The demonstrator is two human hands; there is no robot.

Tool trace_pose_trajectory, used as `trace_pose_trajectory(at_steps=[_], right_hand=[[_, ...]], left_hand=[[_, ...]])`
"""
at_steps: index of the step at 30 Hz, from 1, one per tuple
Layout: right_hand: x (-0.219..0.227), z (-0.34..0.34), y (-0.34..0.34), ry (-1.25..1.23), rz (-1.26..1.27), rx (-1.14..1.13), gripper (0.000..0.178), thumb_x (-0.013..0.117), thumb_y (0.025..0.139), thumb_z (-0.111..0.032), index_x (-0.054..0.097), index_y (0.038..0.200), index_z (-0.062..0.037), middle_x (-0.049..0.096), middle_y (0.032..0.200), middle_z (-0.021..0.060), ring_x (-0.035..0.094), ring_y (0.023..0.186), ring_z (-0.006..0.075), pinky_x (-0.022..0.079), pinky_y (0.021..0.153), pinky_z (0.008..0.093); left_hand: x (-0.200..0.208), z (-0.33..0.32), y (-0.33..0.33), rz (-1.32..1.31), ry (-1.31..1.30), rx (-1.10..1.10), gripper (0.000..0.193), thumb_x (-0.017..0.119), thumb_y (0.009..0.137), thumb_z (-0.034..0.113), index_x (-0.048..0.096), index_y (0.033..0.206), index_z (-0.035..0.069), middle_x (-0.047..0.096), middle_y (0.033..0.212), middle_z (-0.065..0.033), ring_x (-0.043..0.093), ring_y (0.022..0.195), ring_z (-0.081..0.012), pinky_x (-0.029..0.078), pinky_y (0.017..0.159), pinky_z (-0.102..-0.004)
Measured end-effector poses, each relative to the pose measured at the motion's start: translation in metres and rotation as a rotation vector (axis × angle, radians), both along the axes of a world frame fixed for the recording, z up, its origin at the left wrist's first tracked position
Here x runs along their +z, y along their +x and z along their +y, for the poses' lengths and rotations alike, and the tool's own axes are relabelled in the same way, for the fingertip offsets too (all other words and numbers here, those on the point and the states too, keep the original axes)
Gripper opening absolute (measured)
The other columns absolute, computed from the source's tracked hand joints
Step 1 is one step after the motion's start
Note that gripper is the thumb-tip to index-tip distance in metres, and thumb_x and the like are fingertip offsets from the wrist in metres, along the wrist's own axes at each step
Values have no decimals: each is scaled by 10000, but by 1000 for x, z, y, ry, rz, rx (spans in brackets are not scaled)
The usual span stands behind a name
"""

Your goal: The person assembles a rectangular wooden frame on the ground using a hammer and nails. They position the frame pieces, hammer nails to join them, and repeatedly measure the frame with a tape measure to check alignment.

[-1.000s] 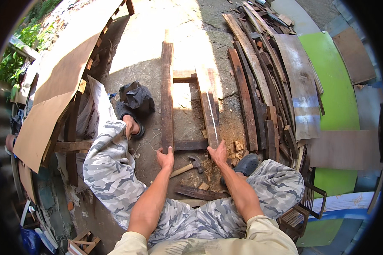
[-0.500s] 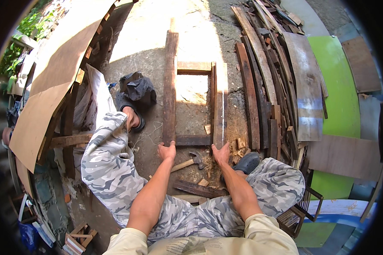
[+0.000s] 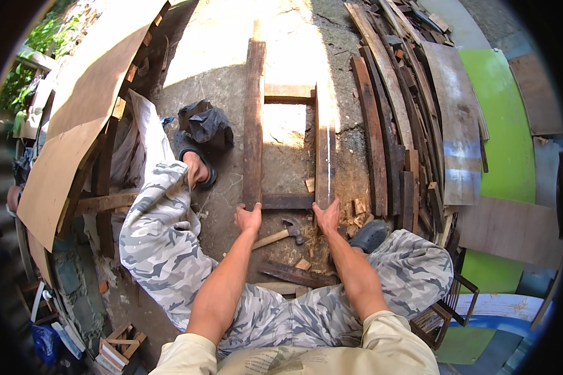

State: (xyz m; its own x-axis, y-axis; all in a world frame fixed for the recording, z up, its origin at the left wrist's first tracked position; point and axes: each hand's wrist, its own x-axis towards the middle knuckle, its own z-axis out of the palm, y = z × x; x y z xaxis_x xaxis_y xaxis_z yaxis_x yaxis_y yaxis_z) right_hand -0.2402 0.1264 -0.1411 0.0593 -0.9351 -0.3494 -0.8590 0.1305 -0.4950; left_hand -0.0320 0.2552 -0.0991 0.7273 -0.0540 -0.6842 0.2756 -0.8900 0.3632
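Black bag (image 3: pixel 210 127): contents hidden | left grip (image 3: pixel 248 218), right grip (image 3: pixel 327 217): holding wooden frame (image 3: pixel 254 125)

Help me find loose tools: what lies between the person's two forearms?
In the head view, mainly a hammer, a small wood block and a dark board lie there.

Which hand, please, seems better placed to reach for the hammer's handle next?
Probably the left hand: the hammer handle lies nearer it, while the right hand sits beyond the head. Both hold the wooden frame.
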Motion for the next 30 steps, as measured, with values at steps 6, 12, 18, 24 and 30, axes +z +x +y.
trace_pose_trajectory(at_steps=[6, 12, 18, 24, 30], right_hand=[[31, -2, 6, 253, 195, -15, 962, 806, 751, -473, 307, 1369, 70, 540, 1282, 321, 546, 1192, 450, 454, 997, 481], [10, 29, -12, 283, 150, -145, 966, 842, 711, -430, 324, 1356, 68, 499, 1336, 322, 500, 1258, 440, 432, 1039, 482], [-16, 34, -16, 206, 50, -261, 1026, 830, 685, -556, 388, 1354, 84, 503, 1329, 324, 502, 1251, 438, 416, 1056, 457], [-52, 26, -56, 510, -598, -908, 831, 675, 863, -571, 441, 1349, 60, 505, 1387, 220, 508, 1268, 361, 430, 1045, 424], [-24, 34, -51, 786, -1283, -1204, 420, 515, 1025, -332, 495, 1324, -37, 532, 1375, 147, 530, 1242, 302, 430, 1064, 446]], left_hand=[[-6, 2, -1, 28, 30, -23, 711, 732, 813, 429, 486, 1366, 56, 477, 1412, -192, 423, 1335, -366, 347, 1113, -448], [-8, -1, -3, 35, 11, -59, 725, 743, 799, 423, 471, 1371, 69, 452, 1428, -203, 387, 1355, -374, 325, 1129, -456], [9, -9, -11, 1, 27, -137, 745, 737, 807, 415, 448, 1382, 39, 431, 1452, -205, 367, 1370, -386, 320, 1133, -463], [10, -28, -49, -341, -136, -358, 700, 706, 850, 384, 452, 1375, -3, 464, 1423, -236, 402, 1355, -389, 329, 1133, -454], [9, -72, -95, 321, -431, -506, 839, 703, 889, 388, 322, 1481, -69, 470, 1445, -257, 476, 1338, -340, 396, 1082, -401]])
